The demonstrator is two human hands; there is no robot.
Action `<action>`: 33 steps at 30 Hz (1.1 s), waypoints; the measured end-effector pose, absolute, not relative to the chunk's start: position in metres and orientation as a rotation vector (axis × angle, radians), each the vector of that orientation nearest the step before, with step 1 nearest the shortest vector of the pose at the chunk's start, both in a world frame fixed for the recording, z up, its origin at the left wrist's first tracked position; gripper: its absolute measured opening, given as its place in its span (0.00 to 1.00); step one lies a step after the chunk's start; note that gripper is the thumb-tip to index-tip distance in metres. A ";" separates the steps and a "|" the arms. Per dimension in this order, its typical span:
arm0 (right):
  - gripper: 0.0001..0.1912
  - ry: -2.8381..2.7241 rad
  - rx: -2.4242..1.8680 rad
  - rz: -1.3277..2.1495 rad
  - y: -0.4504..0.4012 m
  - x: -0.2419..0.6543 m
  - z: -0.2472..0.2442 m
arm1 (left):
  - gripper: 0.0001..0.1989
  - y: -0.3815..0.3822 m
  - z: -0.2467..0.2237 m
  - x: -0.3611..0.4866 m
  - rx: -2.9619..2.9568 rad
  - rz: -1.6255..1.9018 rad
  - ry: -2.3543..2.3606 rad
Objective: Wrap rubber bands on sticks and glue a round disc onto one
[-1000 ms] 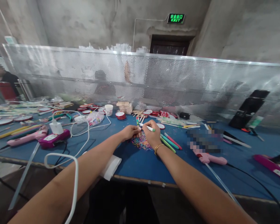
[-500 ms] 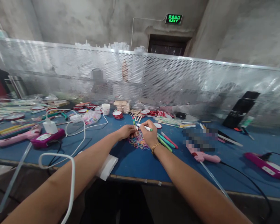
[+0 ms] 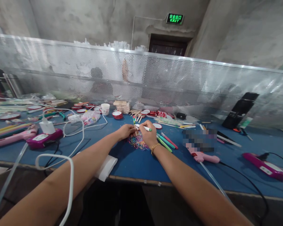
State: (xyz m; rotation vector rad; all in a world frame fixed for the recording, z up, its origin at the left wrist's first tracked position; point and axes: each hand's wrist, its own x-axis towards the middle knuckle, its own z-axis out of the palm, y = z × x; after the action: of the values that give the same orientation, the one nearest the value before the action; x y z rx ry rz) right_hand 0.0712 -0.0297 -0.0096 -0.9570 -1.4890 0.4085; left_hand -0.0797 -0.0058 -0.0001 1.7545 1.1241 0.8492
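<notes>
My right hand [image 3: 148,132] is closed around a white marker pen [image 3: 144,127] with a green end, its tip pointing left. Between the fingers of my left hand [image 3: 126,131] stands a wooden craft stick [image 3: 134,120], its upper part coloured in green and red bands. The pen's tip is close to the stick; whether they touch I cannot tell. Beneath both hands lies a pile of multicoloured strings [image 3: 139,142]. Several coloured markers [image 3: 166,142] in green, teal and pink lie just right of my right hand.
Pink glue guns [image 3: 204,156] lie on the blue table [image 3: 136,168] at either side, beside purple power strips [image 3: 265,165]. A white cable [image 3: 72,185] loops across the left. Stacked wooden sticks [image 3: 121,106], a paper cup [image 3: 105,109] and red-rimmed discs [image 3: 117,115] stand behind, before a perforated metal screen [image 3: 165,84].
The whole view has shifted slightly, so things appear a little further left. Both hands keep their hold on the stick and the marker, with hardly any change in pose.
</notes>
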 end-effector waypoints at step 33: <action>0.07 -1.475 -0.981 0.333 -0.026 0.074 -0.010 | 0.18 -0.011 0.008 -0.078 1.774 0.879 1.174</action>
State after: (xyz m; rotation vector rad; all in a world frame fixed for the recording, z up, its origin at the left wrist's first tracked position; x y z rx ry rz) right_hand 0.0737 -0.0263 -0.0097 -0.9806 -1.4751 0.3329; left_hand -0.0776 -0.0109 0.0076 1.7736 1.1740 0.8790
